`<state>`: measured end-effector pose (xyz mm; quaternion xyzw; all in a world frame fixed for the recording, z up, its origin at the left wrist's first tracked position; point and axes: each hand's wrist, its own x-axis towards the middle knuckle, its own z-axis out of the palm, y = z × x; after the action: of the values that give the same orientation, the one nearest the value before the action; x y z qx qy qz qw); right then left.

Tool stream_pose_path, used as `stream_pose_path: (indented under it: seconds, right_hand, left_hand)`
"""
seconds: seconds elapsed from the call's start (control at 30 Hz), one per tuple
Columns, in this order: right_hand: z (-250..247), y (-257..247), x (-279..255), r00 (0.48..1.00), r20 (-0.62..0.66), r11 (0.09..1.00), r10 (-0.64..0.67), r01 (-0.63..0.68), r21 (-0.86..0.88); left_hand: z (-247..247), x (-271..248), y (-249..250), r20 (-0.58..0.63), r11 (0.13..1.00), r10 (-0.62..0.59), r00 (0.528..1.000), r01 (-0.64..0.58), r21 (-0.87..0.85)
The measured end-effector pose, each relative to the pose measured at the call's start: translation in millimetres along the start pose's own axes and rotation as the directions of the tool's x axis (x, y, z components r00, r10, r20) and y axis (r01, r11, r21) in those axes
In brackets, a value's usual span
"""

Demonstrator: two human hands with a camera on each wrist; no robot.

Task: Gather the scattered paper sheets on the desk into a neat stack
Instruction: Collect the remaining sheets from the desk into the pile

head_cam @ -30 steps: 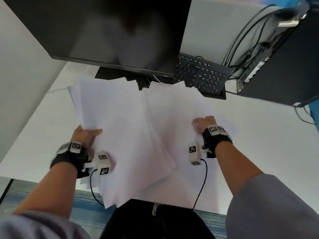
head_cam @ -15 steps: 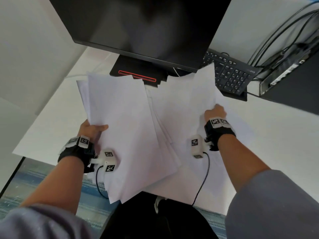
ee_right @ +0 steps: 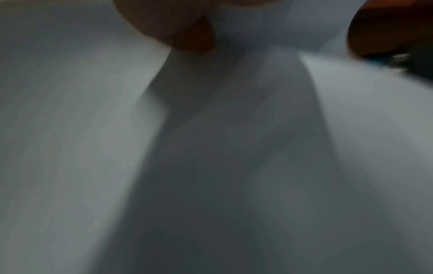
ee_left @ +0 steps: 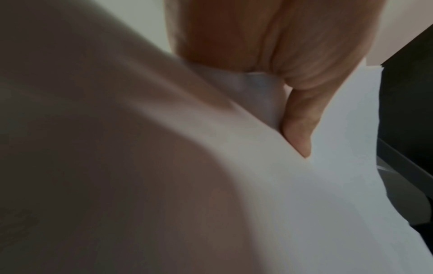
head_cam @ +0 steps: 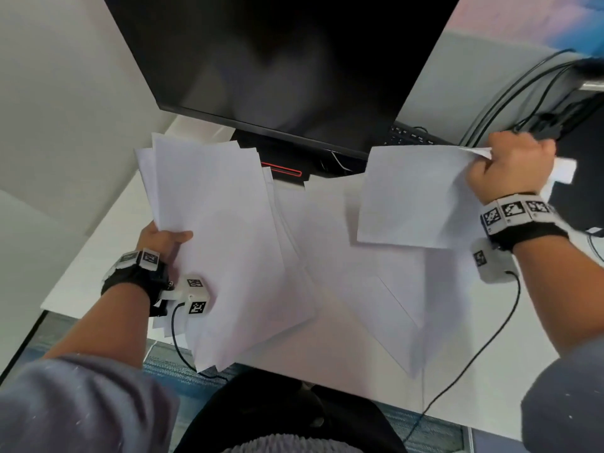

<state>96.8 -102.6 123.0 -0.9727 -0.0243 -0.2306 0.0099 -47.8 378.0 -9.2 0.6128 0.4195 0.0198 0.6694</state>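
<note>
My left hand (head_cam: 165,240) grips a fanned bundle of white sheets (head_cam: 222,243) by its left edge, thumb on top; in the left wrist view the thumb (ee_left: 300,129) presses on that paper (ee_left: 328,204). My right hand (head_cam: 510,165) is raised at the far right and pinches a corner of a lifted white sheet (head_cam: 411,197), which hangs above the desk. More loose sheets (head_cam: 359,289) lie overlapping on the white desk (head_cam: 94,266) between my arms. The right wrist view is blurred, filled with pale paper (ee_right: 211,148).
A black monitor (head_cam: 277,60) stands at the back, its base (head_cam: 281,165) with a red line just behind the sheets. A black keyboard (head_cam: 408,137) and cables (head_cam: 510,93) sit at the back right. The desk's near edge runs below my arms.
My right hand has risen and swung to the right, lifting one sheet off the pile. The left hand keeps its grip on the bundle, which has barely moved.
</note>
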Motion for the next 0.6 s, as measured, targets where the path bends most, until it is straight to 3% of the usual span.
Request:
stream_pose_path:
  seconds: [0.1,0.17,0.23,0.3,0.4,0.47,0.6]
  right_hand:
    - [1.9,-39.8,13.6,0.982,0.104,0.983,-0.156,0.144,0.113]
    - [14.5,-74.4,13.7,0.946,0.245,0.970,-0.211,0.171,0.175]
    - [39.9,-106.5,5.4,0.864,0.442,0.965,-0.241,0.163,0.206]
    - [72.3,-133.2,-5.4,0.738,0.620,0.958,-0.268,0.136,0.251]
    - [111.7,-163.6,-14.8,0.592,0.772,0.965,-0.232,0.042,0.258]
    - [129.3,-178.0,-15.4,0.538,0.822,0.977,-0.185,0.013,0.212]
    - [149.4,-192.9,-13.7,0.482,0.864,0.989,-0.145,0.057,0.135]
  left_hand:
    - [-8.3,24.1,-5.2,-0.008,1.000,0.017,1.000,-0.017,0.020]
    - [-5.1,14.3,7.5,-0.009,0.999,0.015,1.000,-0.015,0.036]
    - [-7.0,16.6,12.8,-0.010,0.999,-0.003,1.000,0.003,0.037]
    - [-12.2,26.2,12.0,-0.022,0.999,-0.023,1.000,0.024,0.041]
    - [-16.3,28.7,13.0,-0.029,0.996,-0.056,0.998,0.058,0.070]
    - [-16.8,25.9,16.3,-0.040,0.992,-0.074,0.996,0.078,0.103]
    - [-18.7,28.3,12.3,-0.041,0.986,-0.099,0.994,0.103,0.132]
